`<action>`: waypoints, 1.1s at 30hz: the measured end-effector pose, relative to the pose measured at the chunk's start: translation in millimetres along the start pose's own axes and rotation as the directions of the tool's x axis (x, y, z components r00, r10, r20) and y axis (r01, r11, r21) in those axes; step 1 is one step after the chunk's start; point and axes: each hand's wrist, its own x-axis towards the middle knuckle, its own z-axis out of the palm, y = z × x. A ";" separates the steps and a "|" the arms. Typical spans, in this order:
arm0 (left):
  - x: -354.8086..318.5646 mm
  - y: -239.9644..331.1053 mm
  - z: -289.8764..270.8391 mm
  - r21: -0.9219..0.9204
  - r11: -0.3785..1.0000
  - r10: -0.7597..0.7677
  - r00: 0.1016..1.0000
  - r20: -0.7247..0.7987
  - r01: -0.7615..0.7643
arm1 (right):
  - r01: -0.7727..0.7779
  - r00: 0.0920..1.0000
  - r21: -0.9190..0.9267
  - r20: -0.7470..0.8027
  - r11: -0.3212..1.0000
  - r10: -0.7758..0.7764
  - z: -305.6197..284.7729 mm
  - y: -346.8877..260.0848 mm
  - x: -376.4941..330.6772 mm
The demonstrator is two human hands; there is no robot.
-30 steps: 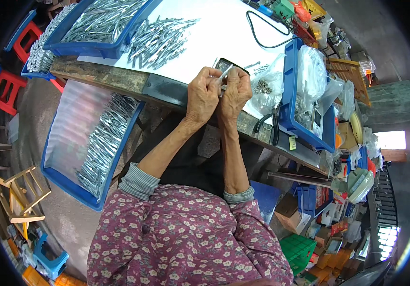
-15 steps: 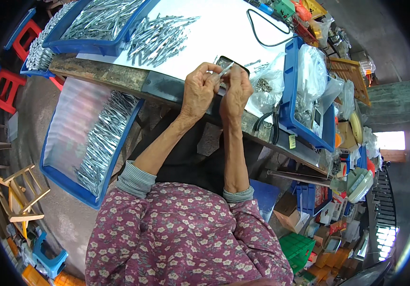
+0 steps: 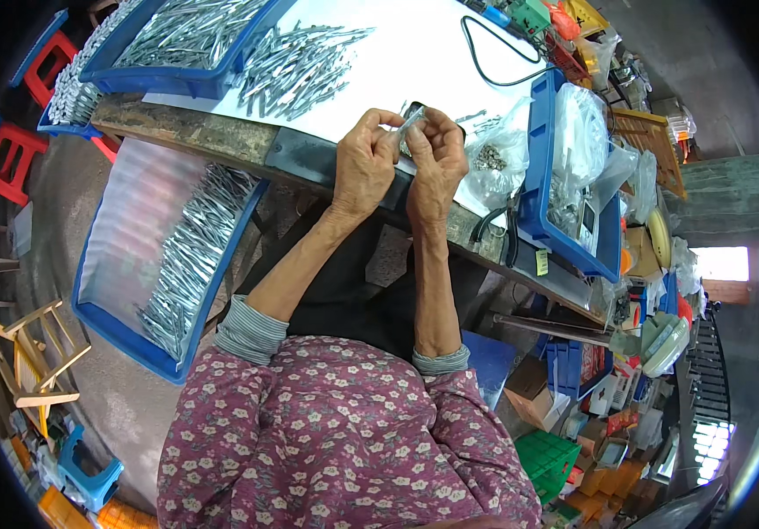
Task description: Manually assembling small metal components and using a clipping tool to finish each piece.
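Observation:
Both of my hands meet over the front edge of the white-topped table. Between their fingertips is a slim, silvery metal piece (image 3: 410, 122); the fingers cover much of it. My left hand (image 3: 365, 166) is closed, with thumb and forefinger pinching its lower end. My right hand (image 3: 437, 166) grips it from the other side, thumb pressed toward the curled fingers. Just behind the fingers sits a small dark-rimmed container (image 3: 414, 109), mostly hidden. A clear plastic bag (image 3: 504, 152) of small metal parts lies right of my right hand. Loose metal strips (image 3: 295, 75) are heaped farther left.
A blue tray of strips (image 3: 104, 81) stands at the table's back left; another blue tray (image 3: 88, 310) sits lower left. Black-handled pliers (image 3: 512, 236) hang over the front edge beside a blue bin (image 3: 534, 189) with plastic bags. A black cable (image 3: 476, 63) curves behind.
My fingers have shifted on the metal piece, which points less far out past them. The right thumb now shows straighter across it. Both forearms stay nearly where they were.

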 end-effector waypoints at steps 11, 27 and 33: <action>-8.6 3.0 7.8 0.302 0.926 0.240 0.971 -0.010 -0.226 | -0.054 0.998 0.161 0.052 0.985 0.046 -9.1 6.0 -0.7; -12.4 8.7 3.1 0.505 0.691 0.529 0.838 0.134 -0.517 | -0.094 0.988 0.428 0.148 0.899 0.033 -18.2 4.4 -1.3; -13.9 9.5 3.3 0.486 0.725 0.496 0.859 0.122 -0.488 | -0.146 0.986 0.511 0.150 0.847 0.079 -19.2 2.6 -0.8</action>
